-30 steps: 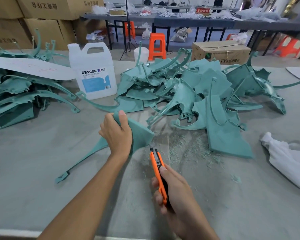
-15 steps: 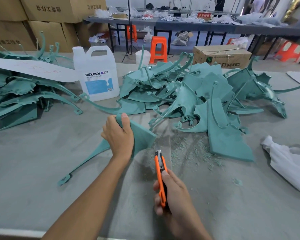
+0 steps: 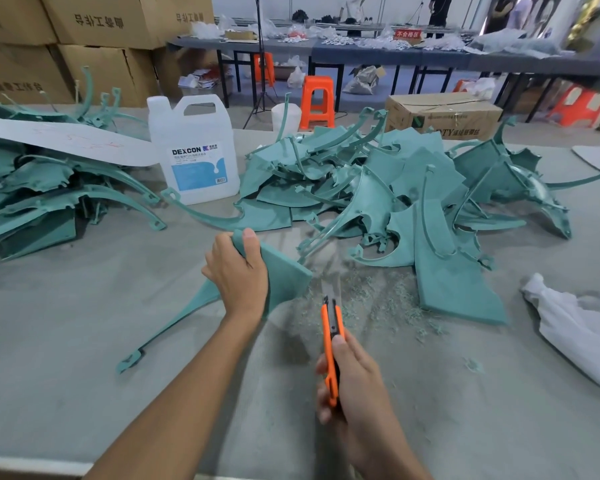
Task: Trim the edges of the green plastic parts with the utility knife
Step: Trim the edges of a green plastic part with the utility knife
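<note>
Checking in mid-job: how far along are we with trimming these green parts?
Done: green shavings on the table show some trimming; whether the stack at left is finished, I cannot tell. In hand: the left hand grips one green part, and the right hand holds the utility knife, blade out, beside its corner. Left: the big pile behind likely awaits trimming, so much remains.

Counts: 1 utility knife (image 3: 329,323), 1 white jug (image 3: 194,133), 1 white cloth (image 3: 575,327). 2 hands: left hand (image 3: 238,275), right hand (image 3: 354,386). Green parts: 1 held part (image 3: 284,271), plus left heap (image 3: 32,178) and far heap (image 3: 430,188), both too tangled to count.
</note>
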`<state>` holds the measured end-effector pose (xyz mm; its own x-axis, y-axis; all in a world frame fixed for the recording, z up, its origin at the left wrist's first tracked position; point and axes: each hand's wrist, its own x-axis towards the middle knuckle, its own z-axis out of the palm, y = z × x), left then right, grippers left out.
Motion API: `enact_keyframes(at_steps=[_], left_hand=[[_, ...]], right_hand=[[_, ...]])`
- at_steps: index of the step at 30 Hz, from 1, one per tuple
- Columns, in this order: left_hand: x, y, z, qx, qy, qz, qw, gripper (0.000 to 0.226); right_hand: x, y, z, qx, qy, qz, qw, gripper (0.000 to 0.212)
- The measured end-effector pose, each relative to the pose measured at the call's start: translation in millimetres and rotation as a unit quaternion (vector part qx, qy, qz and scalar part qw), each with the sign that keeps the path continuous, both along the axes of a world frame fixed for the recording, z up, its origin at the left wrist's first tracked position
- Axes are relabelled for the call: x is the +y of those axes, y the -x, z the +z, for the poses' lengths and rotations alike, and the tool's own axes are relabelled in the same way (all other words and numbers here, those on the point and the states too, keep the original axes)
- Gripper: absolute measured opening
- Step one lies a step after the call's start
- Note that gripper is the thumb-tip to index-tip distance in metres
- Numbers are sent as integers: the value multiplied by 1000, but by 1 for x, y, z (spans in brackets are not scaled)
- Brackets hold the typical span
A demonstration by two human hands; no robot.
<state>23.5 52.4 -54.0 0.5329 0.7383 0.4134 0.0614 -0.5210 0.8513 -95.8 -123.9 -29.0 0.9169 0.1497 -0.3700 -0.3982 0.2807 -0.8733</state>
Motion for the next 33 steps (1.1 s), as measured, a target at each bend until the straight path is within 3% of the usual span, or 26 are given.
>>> enact_keyframes(at_steps=[3, 9, 16, 23, 27, 33], left_hand=[[0, 0, 0, 3, 2, 1, 1000, 39], [1, 0, -1, -2, 7, 0, 1000, 38], [0, 2, 0, -1, 2, -1, 1000, 40], [5, 6, -3, 5, 3, -3, 1000, 42], [2, 7, 1, 6, -7, -3, 1000, 39], [24, 27, -2, 97, -134, -127, 978, 54]], right_hand=[[8, 5, -9, 1, 5, 25, 1000, 24], [1, -8, 19, -120, -48, 70, 989, 29], [-3, 4, -15, -8, 21, -3, 1000, 26], [2, 0, 8, -50, -33, 70, 996, 33], [-8, 5, 12, -101, -54, 53, 992, 34], [-33, -5, -2, -78, -35, -4, 996, 29]])
